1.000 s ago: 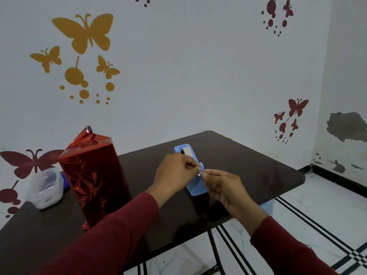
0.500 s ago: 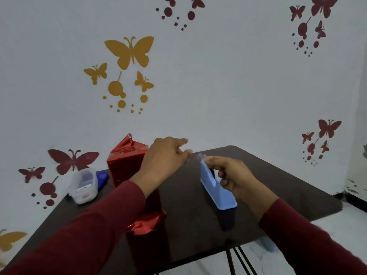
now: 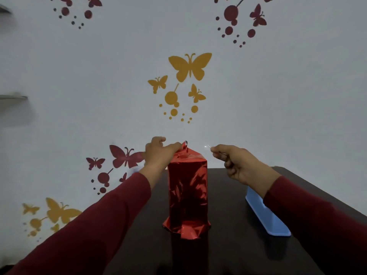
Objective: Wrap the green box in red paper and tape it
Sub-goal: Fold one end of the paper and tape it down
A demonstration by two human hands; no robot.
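Observation:
The box stands upright in the middle of the dark table [image 3: 228,195], fully covered in shiny red paper [image 3: 187,187]; no green shows. Its top flap sticks up in a point and loose paper flares out at the base. My left hand [image 3: 158,153] pinches the top flap of the red paper from the left. My right hand [image 3: 236,163] is raised to the right of the box top, apart from it, with a small clear piece of tape [image 3: 208,146] pinched between thumb and finger. The blue tape dispenser [image 3: 266,217] sits on the table at the right, partly behind my right forearm.
A clear plastic container [image 3: 135,170] peeks out behind my left wrist at the table's back edge. A white wall with butterfly stickers rises right behind the table. The table's right edge runs diagonally beyond the dispenser.
My head turned left, so the wrapped box is now centred. My left hand went from the dispenser to the box's top flap. My right hand lifted off the dispenser with the tape piece.

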